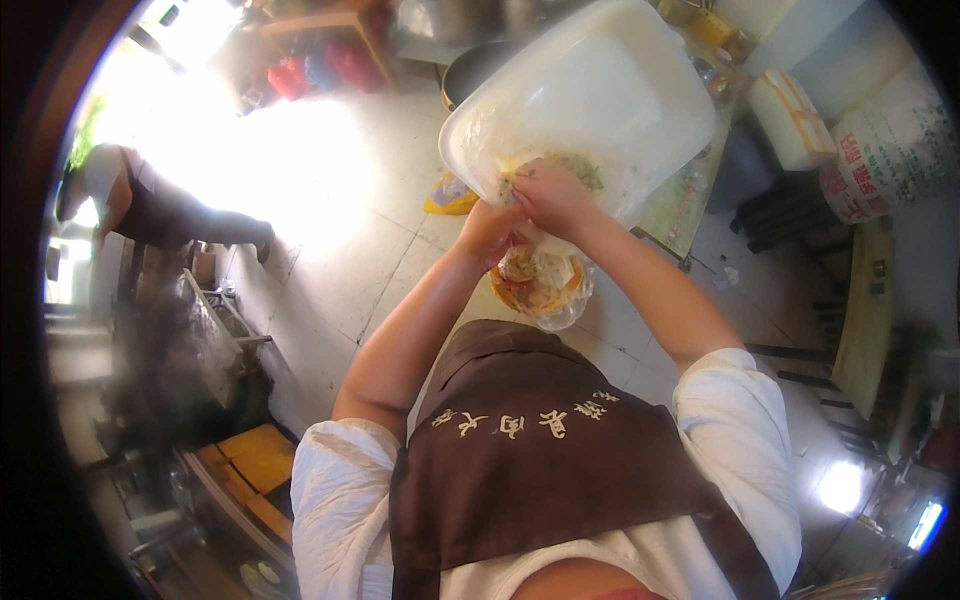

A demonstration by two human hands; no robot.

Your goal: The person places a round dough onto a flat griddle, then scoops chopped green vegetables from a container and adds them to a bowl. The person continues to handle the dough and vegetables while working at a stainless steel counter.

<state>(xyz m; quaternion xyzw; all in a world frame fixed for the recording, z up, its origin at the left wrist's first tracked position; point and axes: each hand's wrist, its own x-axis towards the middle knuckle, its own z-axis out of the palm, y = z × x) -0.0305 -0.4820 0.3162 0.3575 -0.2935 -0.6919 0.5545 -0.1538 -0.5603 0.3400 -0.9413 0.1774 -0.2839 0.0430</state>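
Observation:
My left hand (491, 232) is closed on the gathered neck of a clear plastic bag (577, 304). Below that hand hangs the bag, with orange and pale food in it. Fingers of my right hand (551, 195) meet the left at the near edge of a large white plastic tub (600, 82). Chopped green and yellowish bits (581, 166) lie in the tub beside the right hand. Whether the right fingers pinch the bag or some of the bits cannot be told.
A dark round pan (480, 75) stands behind the tub, and a yellow bag (448, 196) lies left of it. A green-topped table (679, 217) is at the right, near a white box (787, 120) and a printed sack (885, 161). Another person (157, 195) bends at the far left.

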